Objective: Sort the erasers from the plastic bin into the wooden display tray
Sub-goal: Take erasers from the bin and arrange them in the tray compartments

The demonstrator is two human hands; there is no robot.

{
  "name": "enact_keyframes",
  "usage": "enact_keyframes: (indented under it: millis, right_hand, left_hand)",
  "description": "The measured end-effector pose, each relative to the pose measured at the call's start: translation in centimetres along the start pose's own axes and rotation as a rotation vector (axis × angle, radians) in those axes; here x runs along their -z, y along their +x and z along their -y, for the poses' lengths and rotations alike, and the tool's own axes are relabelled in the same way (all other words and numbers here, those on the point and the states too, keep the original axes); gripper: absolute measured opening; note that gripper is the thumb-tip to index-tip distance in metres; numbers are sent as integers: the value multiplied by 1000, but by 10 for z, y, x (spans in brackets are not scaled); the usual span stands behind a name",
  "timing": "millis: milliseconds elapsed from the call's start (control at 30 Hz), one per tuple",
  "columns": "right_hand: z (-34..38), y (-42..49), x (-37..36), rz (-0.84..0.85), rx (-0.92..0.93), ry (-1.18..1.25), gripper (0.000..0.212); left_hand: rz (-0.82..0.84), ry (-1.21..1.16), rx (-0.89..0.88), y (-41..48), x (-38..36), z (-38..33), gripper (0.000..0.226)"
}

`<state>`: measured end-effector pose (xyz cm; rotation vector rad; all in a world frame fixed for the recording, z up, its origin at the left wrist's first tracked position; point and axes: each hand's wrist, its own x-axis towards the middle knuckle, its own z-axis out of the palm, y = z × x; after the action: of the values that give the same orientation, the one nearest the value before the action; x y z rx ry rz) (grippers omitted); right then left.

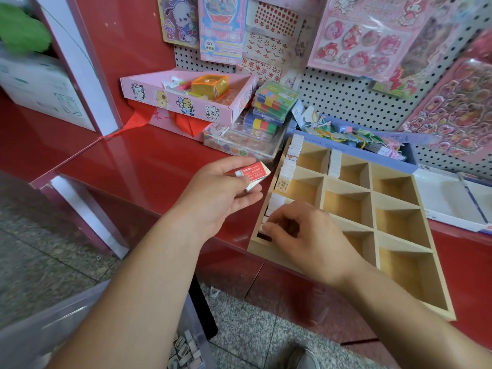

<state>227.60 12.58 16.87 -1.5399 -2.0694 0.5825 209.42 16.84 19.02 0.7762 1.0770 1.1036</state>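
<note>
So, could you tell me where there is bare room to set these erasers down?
In the wooden tray the middle and right columns look free, bar a few erasers against the far middle compartment's left wall. The red counter is bare left of the tray, before the pink box. Crowded: its left column, under the right hand, and the stacked packs behind.

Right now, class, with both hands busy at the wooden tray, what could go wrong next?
1. The left hand has only a loose grip on its erasers; one might drop to the floor.
2. The right hand, fingers in the near left compartment, might knock over standing erasers filed there.
3. The wooden display tray seems to sit at the edge of the red counter; pressing could tip it.
</note>
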Motion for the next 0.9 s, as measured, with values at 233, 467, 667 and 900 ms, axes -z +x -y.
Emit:
enact_keyframes:
  millis: [233,467,667,900]
  right_hand:
    - [5,23,24,-208,-235,373,16]
    - [6,30,27,-187,-321,790,22]
    - [-9,11,36,-177,-201,731,8]
    - [-9,-19,12,9,-9,296,16]
  left_hand:
    - [94,43,-38,1,-8,4,33]
    - [130,101,-86,0,-16,8,29]
    - [-39,47,-66,3,-11,7,25]
    - [-67,43,-56,3,-11,7,27]
